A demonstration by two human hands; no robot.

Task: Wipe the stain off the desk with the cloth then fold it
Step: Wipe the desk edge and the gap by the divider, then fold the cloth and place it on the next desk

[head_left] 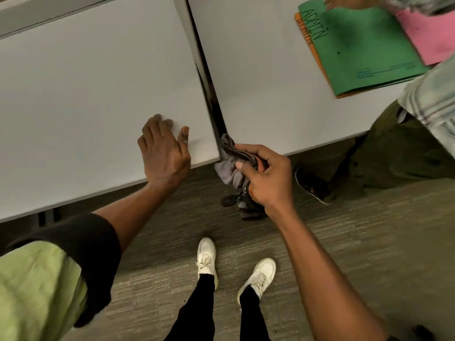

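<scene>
A crumpled grey cloth (230, 166) hangs just off the front edge of the desks, at the dark gap between them. My right hand (267, 177) is shut on it, with part of the cloth dangling below the fist. Fingers spread, my left hand (163, 150) rests flat on the white desk (86, 94) near its front right corner and holds nothing. I see no stain on the desk top.
A second white desk (270, 82) adjoins on the right, with green (364, 50), orange and pink folders (433, 33) on it. Another person (418, 124) stands at its right end, a hand on the folders. Grey carpet and my white shoes (208, 257) are below.
</scene>
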